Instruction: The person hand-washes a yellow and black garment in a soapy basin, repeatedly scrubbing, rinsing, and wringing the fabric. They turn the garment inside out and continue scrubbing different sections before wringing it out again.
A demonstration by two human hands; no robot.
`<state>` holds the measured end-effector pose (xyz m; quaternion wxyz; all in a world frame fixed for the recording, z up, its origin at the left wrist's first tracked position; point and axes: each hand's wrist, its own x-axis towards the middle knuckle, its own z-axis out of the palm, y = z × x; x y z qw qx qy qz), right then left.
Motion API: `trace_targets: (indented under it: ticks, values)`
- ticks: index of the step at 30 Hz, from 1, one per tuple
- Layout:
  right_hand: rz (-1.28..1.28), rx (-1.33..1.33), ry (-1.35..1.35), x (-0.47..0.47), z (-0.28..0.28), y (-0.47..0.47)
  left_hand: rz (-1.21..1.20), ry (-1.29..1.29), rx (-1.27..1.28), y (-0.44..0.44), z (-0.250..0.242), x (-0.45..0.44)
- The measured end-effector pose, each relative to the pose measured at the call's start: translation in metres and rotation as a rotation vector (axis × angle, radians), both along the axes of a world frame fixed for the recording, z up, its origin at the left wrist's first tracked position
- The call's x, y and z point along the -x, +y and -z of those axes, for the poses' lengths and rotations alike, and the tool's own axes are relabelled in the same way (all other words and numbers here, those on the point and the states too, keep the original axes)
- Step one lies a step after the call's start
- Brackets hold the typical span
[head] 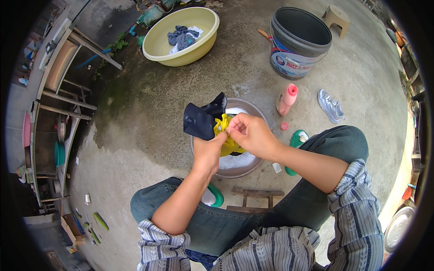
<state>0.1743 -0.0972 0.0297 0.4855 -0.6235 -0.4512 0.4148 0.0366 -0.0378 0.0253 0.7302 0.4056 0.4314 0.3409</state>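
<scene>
My left hand (208,150) holds a bunched yellow cloth (231,145) with its thumb up against the fabric. A black, cuff-like piece of fabric (200,122) stands out above that hand; whether it is joined to the yellow cloth I cannot tell. From the right, my right hand (254,133) pinches a twisted bit of the yellow cloth between thumb and fingers. Both hands are over a greyish-brown basin (262,113) on the ground. White suds (237,162) float in it, and the cloth's lower part hangs down towards them, partly hidden by my hands.
Beyond the basin are a yellow tub (156,44) with wet clothes (183,37) and a dark bucket (298,50). To the right stand an uncapped pink bottle (287,100), its cap (284,126) and a grey shoe (330,105). A wooden stool (257,192) lies between my legs.
</scene>
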Motion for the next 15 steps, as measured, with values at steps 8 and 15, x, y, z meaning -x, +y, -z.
trace_targets:
  ticks: [8,15]
  values:
    - [-0.126,-0.205,-0.523,-0.011,-0.002,0.003,0.030,0.094,-0.190,0.000,-0.005,-0.001]
    - [-0.124,0.240,0.194,-0.016,-0.001,0.011,0.033,0.147,-0.216,-0.001,-0.008,-0.001]
